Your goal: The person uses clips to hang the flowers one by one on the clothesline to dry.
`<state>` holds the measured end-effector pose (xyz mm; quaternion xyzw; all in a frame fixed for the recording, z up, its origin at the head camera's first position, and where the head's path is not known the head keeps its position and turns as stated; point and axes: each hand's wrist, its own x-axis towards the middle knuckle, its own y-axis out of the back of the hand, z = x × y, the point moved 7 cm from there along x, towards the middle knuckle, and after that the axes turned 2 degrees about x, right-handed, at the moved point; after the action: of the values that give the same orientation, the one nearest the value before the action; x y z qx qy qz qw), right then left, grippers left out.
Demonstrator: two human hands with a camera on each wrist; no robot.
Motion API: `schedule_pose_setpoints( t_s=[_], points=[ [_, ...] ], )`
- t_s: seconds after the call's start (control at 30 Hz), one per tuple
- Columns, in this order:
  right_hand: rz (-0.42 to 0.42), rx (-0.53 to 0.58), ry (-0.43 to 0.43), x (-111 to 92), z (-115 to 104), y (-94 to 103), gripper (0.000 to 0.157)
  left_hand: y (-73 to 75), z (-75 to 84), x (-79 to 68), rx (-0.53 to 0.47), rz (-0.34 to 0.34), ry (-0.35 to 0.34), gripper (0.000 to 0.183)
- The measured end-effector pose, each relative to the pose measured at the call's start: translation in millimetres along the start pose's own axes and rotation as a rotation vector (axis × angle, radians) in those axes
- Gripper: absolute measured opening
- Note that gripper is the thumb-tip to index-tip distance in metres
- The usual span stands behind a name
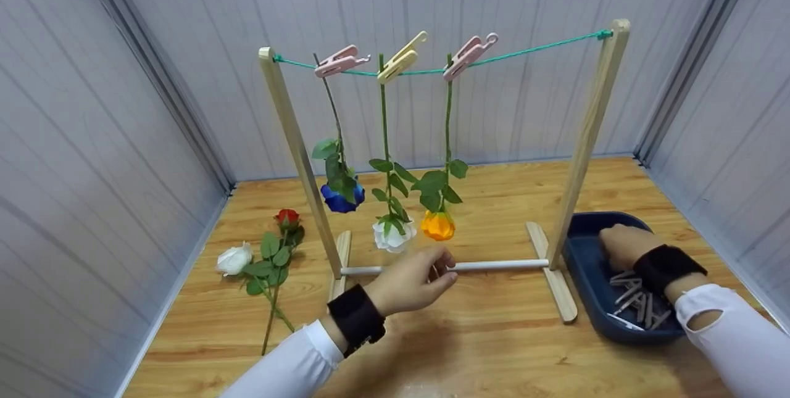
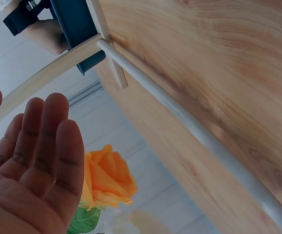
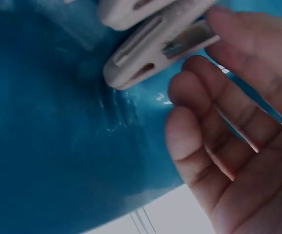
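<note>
Plastic clothespins (image 3: 153, 48) in the tub (image 1: 588, 287) near the counter's (image 1: 494, 336) right edge look light, stiff; pinch their handle ends. Right hand (image 1: 629, 246) bent at one, pinch unclear; left hand (image 1: 407, 284) relaxed, empty.

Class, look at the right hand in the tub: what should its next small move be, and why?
Probably the right hand should lift a peg out of the tub: its fingers are beside one, a red rose lies unpegged on the table, and the line has free space.
</note>
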<state>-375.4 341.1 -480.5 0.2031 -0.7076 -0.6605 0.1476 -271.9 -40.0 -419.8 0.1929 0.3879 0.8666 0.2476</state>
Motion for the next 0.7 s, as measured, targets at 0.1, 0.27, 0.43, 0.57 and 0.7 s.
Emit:
schedule_pose_setpoints(
  t_s=[0.1,0.27,0.43,0.57,0.7],
  points=[
    [0.040,-0.040,0.006,0.2,-1.4,-2.5,0.018,-2.6,-1.7,-0.2,-0.016,-0.008,0.005,0.018],
    [0.100,-0.044,0.030,-1.0,-3.5,1.1,0.018,-2.0,-1.7,-0.3,-0.009,-0.011,0.004,0.019],
    [0.112,0.092,0.061,1.1,-1.8,12.6,0.021,-1.4,-3.6,-2.1,-0.019,-0.004,0.020,0.017],
    [0.076,0.190,0.032,-2.5,-1.9,28.3,0.015,-1.3,-3.6,-3.1,-0.046,0.002,0.028,0.017],
    [0.090,0.329,-0.019,-15.5,-11.0,50.9,0.012,0.3,-2.5,-3.1,-0.057,0.019,0.022,0.021]
  ],
)
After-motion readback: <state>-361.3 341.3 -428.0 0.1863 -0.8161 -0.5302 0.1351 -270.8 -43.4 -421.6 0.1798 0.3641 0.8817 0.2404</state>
